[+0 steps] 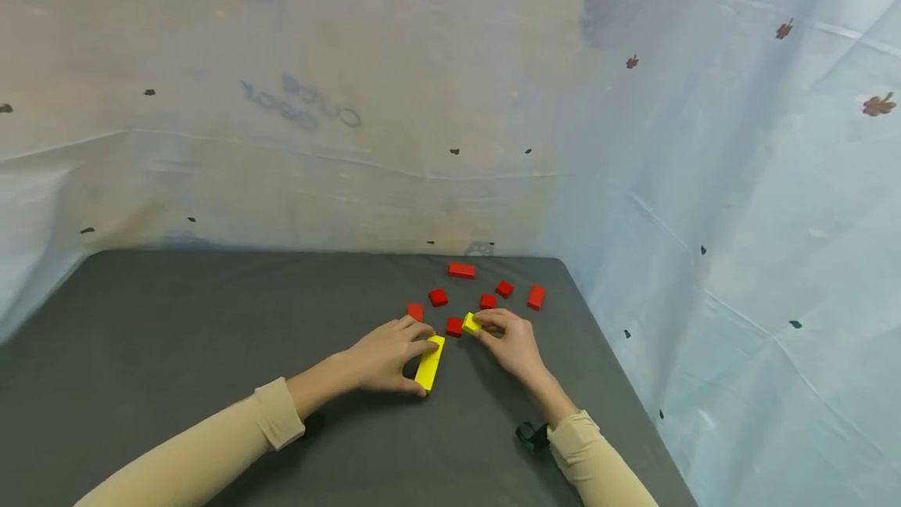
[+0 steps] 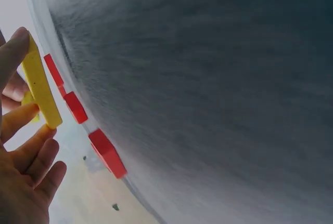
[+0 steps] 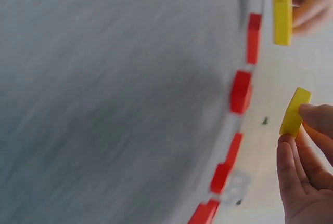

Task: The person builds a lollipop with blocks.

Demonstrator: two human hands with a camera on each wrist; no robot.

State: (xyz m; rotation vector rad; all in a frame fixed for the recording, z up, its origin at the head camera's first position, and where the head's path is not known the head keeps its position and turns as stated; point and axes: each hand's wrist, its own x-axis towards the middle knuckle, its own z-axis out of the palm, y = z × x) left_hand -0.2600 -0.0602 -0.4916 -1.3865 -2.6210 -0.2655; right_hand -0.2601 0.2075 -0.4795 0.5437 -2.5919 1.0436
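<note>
- Clearly, left hand (image 1: 389,354) pinches long yellow block (image 1: 430,364); right hand (image 1: 515,344) pinches short yellow block (image 1: 471,324), rightward.
- Only head view shows lettering (image 1: 306,100) on creased far sheet (image 1: 422,61).
- Sharp-edged red blocks (image 1: 438,297) mostly beyond; matt grey tabletop (image 1: 211,319).

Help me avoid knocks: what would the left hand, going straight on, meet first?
Probably the red block between the left hand and right hand, though height is unclear; it might pass above.

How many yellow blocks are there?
2: the longer yellow block, held in the left hand, and the shorter yellow block, held in the right hand. The hands could hide another.
</note>
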